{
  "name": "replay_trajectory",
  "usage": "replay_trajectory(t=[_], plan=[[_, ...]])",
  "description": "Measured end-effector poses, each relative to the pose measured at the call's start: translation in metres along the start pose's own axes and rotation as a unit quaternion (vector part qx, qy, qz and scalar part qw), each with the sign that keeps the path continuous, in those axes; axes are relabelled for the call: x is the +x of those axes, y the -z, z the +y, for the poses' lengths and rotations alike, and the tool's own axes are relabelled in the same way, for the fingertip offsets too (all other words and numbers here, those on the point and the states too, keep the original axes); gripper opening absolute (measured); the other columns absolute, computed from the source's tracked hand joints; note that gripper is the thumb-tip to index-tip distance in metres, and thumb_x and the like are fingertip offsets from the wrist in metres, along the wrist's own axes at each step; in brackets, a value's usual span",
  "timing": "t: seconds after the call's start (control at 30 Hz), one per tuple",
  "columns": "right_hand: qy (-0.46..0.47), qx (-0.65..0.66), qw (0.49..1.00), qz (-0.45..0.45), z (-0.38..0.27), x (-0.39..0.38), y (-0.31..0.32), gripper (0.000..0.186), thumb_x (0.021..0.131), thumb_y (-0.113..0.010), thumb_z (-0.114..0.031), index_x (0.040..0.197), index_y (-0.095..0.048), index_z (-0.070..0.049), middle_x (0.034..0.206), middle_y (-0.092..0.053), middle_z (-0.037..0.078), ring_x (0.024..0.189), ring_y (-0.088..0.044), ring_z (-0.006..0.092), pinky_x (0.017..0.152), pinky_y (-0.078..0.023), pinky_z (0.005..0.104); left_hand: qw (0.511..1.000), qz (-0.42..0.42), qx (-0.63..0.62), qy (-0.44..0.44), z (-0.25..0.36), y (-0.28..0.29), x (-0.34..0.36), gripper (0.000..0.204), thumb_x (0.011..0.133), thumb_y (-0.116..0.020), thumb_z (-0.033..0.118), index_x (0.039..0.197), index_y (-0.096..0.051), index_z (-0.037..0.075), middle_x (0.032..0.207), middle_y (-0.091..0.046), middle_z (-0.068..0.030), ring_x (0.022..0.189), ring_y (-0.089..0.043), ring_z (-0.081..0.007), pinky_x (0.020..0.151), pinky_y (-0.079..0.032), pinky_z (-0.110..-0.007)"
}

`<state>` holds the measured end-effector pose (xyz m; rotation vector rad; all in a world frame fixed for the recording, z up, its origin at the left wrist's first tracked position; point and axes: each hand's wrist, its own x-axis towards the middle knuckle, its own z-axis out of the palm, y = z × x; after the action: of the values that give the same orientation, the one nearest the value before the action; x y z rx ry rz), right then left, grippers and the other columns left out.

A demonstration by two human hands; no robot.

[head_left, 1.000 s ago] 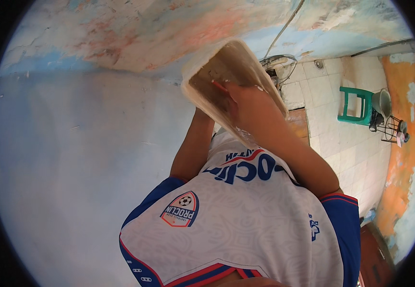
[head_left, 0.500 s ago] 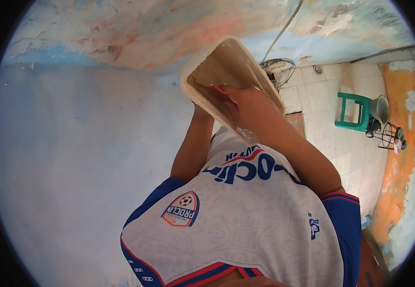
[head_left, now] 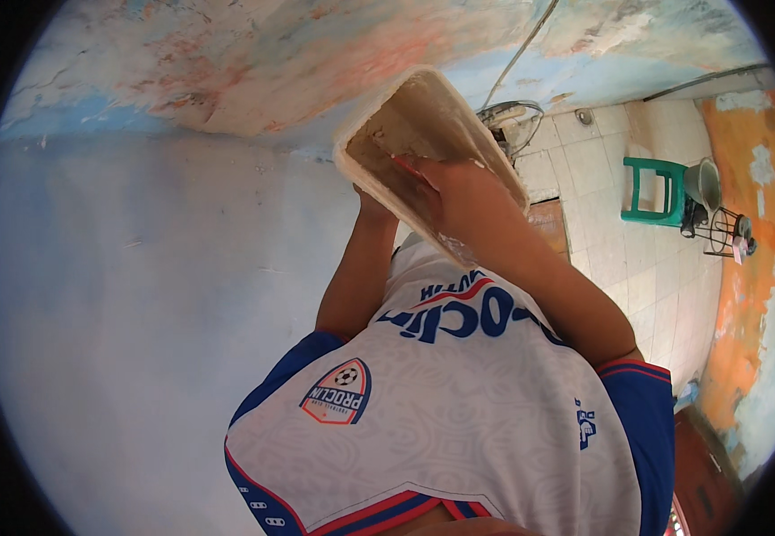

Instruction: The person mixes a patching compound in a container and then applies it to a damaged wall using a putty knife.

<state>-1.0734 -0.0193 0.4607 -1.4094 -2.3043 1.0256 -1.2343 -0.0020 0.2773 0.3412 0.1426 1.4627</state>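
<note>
A pale, dirty rectangular plastic tub (head_left: 377, 134) is held up in front of my chest, tilted so that its hollow shows. Grey-white paste is smeared along its inner walls. My left hand (head_left: 371, 202) supports the tub from below on its left side, with most of the fingers hidden behind it. Inside the tub, my right hand (head_left: 470, 195) is closed round a red tool (head_left: 404, 163). Only a narrow red part of that tool shows, so its kind cannot be made out. White paste marks the right hand near the tub's lower rim.
A blue-white wall (head_left: 137, 268) fills the left, and a patchy peeling wall (head_left: 253, 62) runs across the top. On the tiled floor (head_left: 602, 205) at right stand a green plastic stool (head_left: 669, 192), a grey bucket (head_left: 704, 185) and a black metal stand (head_left: 718, 234). Coiled cable (head_left: 523, 125) lies behind the tub.
The view has shifted slightly, so the walls and stool sit a little differently. My right hand and the red tool have moved only a little within the tub; both grips stay the same.
</note>
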Motion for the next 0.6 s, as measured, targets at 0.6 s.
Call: replay_trajectory(t=[0.6], plan=[[-0.040,0.158,0.967,0.197,-0.011,-0.020,0.022,0.028,0.092,-0.064,-0.009,0.118,-0.066,-0.001,0.091,-0.070,0.020,0.078,-0.070,0.0272,0.071,-0.057,0.0363,0.997,0.022,0.075,-0.004,-0.002,-0.016,0.009,0.078,0.093,-0.047,0.069,0.148,-0.039,0.015,0.141,-0.051,-0.0084,0.129,-0.052,-0.0275,0.104,-0.048,-0.045]])
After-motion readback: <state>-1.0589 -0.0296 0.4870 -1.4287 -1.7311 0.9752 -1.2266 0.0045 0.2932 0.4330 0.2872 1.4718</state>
